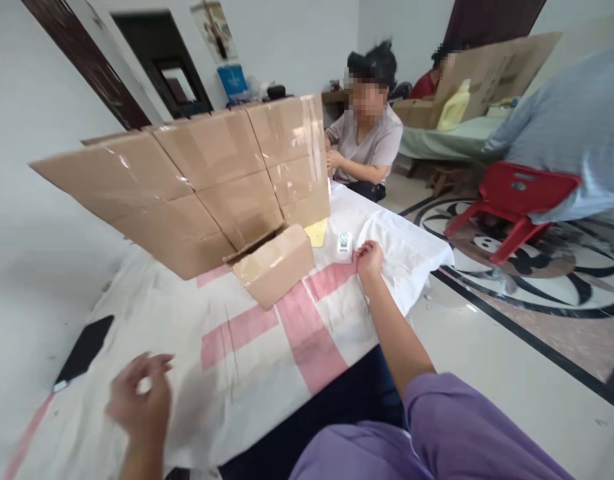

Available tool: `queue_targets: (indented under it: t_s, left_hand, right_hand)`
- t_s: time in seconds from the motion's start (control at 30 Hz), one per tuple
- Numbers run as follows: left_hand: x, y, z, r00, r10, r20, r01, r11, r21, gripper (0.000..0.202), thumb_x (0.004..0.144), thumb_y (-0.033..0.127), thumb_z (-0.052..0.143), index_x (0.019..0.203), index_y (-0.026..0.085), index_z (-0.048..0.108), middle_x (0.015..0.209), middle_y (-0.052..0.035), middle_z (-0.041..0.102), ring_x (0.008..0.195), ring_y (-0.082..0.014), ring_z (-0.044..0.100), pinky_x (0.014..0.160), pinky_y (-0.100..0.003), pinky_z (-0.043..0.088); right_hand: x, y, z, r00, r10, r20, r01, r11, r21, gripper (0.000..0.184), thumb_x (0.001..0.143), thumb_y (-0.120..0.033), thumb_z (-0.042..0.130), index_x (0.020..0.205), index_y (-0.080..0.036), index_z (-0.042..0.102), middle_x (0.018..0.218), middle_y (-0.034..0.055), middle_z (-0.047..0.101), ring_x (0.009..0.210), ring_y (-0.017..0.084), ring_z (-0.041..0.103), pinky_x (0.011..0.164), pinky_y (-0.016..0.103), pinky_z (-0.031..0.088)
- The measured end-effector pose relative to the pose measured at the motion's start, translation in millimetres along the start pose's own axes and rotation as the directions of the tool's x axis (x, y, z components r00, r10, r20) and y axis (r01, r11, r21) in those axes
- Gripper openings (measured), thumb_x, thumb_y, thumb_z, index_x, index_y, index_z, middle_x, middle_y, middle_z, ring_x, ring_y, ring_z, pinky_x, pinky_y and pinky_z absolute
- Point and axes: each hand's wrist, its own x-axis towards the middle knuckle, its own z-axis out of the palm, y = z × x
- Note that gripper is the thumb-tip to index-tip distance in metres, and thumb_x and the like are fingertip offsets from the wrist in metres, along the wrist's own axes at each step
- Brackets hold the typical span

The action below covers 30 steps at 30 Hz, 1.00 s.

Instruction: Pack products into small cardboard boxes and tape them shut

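My left hand (143, 398) hangs over the cloth at the lower left, slightly blurred. Its fingers are curved, with a gap between thumb and fingers and nothing in it. My right hand (370, 259) is at the right side of the table, fingers curled together; what they hold, if anything, is hidden. Just left of it lies a small white device (343, 247) with a greyish display; whether the fingers touch it I cannot tell. Left of the device are a yellow sheet (317, 233) and a small cardboard box (279, 268) with its open side facing away.
A tall cardboard partition (221, 180) stands across the white and pink cloth (311, 340). A black flat object (84, 352) lies at the left. Beyond the partition crouches a person (364, 140). Someone sits on a red chair (521, 193) at the right, near a yellow bottle (455, 107).
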Motion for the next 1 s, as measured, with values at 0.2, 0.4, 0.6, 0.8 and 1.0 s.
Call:
queue_targets:
  t_s: [0.2, 0.4, 0.6, 0.8, 1.0]
  left_hand:
    - [-110, 177, 100.6, 0.662, 0.291, 0.690, 0.200, 0.819, -0.537, 0.030, 0.087, 0.032, 0.066, 0.117, 0.028, 0.065, 0.115, -0.0080, 0.076, 0.097, -0.0237, 0.074, 0.083, -0.038, 0.062]
    - [-145, 277, 187.2, 0.443, 0.166, 0.881, 0.607, 0.668, -0.431, 0.058, 0.079, 0.026, 0.078, 0.128, 0.025, 0.047, 0.126, -0.0143, 0.067, 0.100, -0.0225, 0.072, 0.082, -0.037, 0.060]
    - [-151, 280, 211.6, 0.440, 0.094, 0.893, 0.641, 0.664, -0.385, 0.044, 0.081, 0.018, 0.072, 0.117, 0.024, 0.047, 0.105, -0.0085, 0.070, 0.091, -0.0207, 0.072, 0.080, -0.036, 0.058]
    - [-157, 283, 208.3, 0.523, 0.092, 0.847, 0.567, 0.704, -0.427, 0.035, 0.081, 0.009, 0.061, 0.111, 0.024, 0.050, 0.102, -0.0066, 0.070, 0.091, -0.0180, 0.071, 0.082, -0.033, 0.056]
    - [-159, 284, 210.2, 0.520, 0.111, 0.847, 0.586, 0.676, -0.447, 0.043, 0.082, 0.020, 0.068, 0.119, 0.025, 0.046, 0.107, -0.0066, 0.069, 0.087, -0.0174, 0.071, 0.077, -0.031, 0.057]
  right_hand:
    - [7, 7, -4, 1.000, -0.012, 0.000, 0.012, 0.999, 0.039, 0.011, 0.076, -0.021, 0.053, 0.068, -0.022, 0.047, 0.052, -0.0086, 0.042, 0.043, 0.007, 0.041, 0.041, 0.017, 0.037]
    - [4, 7, -5, 0.999, -0.051, 0.016, 0.050, 0.997, 0.065, 0.013, 0.077, -0.023, 0.054, 0.067, -0.023, 0.046, 0.051, -0.0088, 0.041, 0.043, 0.008, 0.041, 0.041, 0.019, 0.037]
    - [9, 9, -5, 0.998, -0.054, 0.012, 0.053, 0.997, 0.060, 0.013, 0.078, -0.025, 0.054, 0.068, -0.023, 0.046, 0.051, -0.0085, 0.042, 0.043, 0.008, 0.042, 0.042, 0.020, 0.037]
    - [11, 9, -3, 1.000, -0.007, -0.008, 0.008, 0.995, 0.094, 0.009, 0.078, -0.022, 0.050, 0.069, -0.022, 0.046, 0.051, -0.0081, 0.043, 0.042, 0.007, 0.040, 0.040, 0.019, 0.035]
    - [14, 8, -5, 0.999, 0.038, -0.031, -0.034, 0.990, 0.135, 0.015, 0.081, -0.026, 0.054, 0.070, -0.023, 0.045, 0.053, -0.0079, 0.043, 0.044, 0.007, 0.042, 0.042, 0.018, 0.036]
